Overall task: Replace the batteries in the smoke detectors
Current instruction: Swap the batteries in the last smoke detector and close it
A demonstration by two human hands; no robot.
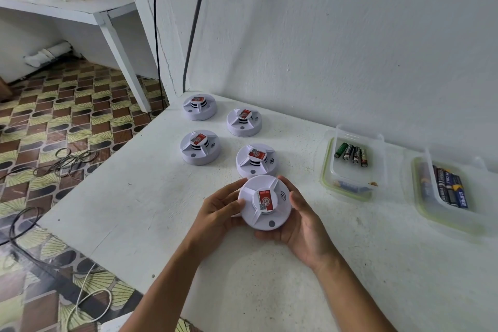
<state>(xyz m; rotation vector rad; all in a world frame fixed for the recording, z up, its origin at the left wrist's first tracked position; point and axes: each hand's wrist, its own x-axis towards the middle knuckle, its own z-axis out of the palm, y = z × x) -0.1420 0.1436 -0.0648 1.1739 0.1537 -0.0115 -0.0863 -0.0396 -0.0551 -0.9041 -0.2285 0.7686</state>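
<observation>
The left hand and right hand each curl a grip round a round white plastic smoke detector, held just above the white table near four others.

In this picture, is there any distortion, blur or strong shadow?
Head view: wide-angle bending curves the white table edge and wall lines; light is soft and even, shadows faint under the held white round smoke detector; battery labels in the far clear plastic container look slightly blurred.

Four detectors behind the held detector; two tubs right.
</observation>
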